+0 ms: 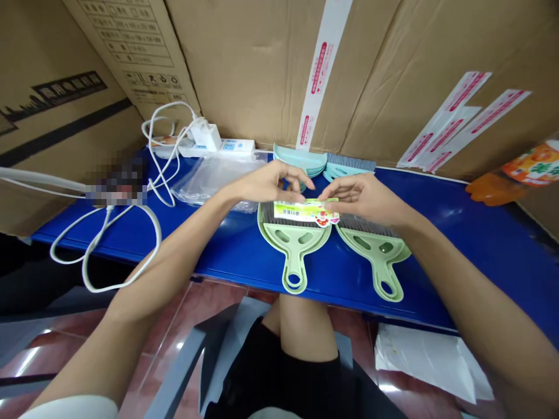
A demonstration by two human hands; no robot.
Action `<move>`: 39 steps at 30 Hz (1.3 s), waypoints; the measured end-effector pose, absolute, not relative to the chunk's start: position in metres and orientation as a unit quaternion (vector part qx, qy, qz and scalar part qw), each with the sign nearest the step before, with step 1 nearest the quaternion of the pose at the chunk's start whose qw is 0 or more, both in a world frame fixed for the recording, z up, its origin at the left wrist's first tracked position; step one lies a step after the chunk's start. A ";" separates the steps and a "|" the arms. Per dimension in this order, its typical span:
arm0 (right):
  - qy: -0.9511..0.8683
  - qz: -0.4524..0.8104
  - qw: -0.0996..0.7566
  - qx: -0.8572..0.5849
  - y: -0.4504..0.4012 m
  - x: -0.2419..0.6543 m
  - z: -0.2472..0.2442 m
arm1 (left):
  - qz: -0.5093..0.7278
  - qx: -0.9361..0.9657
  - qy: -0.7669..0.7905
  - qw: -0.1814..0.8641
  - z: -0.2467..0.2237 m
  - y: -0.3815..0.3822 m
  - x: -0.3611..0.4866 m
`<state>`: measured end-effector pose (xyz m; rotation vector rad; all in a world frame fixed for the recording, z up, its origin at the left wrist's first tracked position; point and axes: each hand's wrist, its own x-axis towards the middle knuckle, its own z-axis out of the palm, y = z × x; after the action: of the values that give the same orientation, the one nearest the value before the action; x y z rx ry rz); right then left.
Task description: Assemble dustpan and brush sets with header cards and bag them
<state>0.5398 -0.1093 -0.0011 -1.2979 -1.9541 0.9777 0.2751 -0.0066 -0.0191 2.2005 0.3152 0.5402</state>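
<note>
A yellow-green and white printed label card (297, 212) is held between both hands above a green dustpan and brush set (297, 238). My left hand (275, 181) pinches the card's upper edge near its middle. My right hand (360, 198) grips the card's right end between thumb and fingers. A second green dustpan and brush set (378, 253) lies to the right, its bristles partly under my right hand. Both green handles point toward the table's front edge. Behind my hands are light blue dustpans (301, 157) and a light blue brush (349, 164).
Clear plastic bags (209, 180) lie left of my hands, near a white power strip (238, 147) with a charger and looped white cables (157, 233). Cardboard boxes (257, 70) stand behind the blue table (244, 256). An orange drink bottle (506, 180) is at far right.
</note>
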 end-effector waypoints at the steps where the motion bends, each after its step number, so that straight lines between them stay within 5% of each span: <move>1: -0.739 0.358 0.296 -0.487 -0.109 0.542 -0.006 | 0.185 0.884 0.128 0.409 -0.020 -0.005 0.274; 13: -0.878 0.106 0.239 -0.401 -0.106 0.551 -0.052 | 0.104 0.935 0.144 0.307 -0.033 0.018 0.264; 26: -0.891 0.083 0.208 -0.396 -0.109 0.560 -0.056 | 0.082 0.955 0.128 0.256 -0.034 0.019 0.260; 39: -0.802 0.075 0.302 -0.510 -0.119 0.571 -0.020 | 0.166 0.948 0.141 0.232 -0.037 0.004 0.274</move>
<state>0.5715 -0.1188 -0.0196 -1.3532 -2.1269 0.1996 0.2740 0.0041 -0.0371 2.6051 0.3862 0.4555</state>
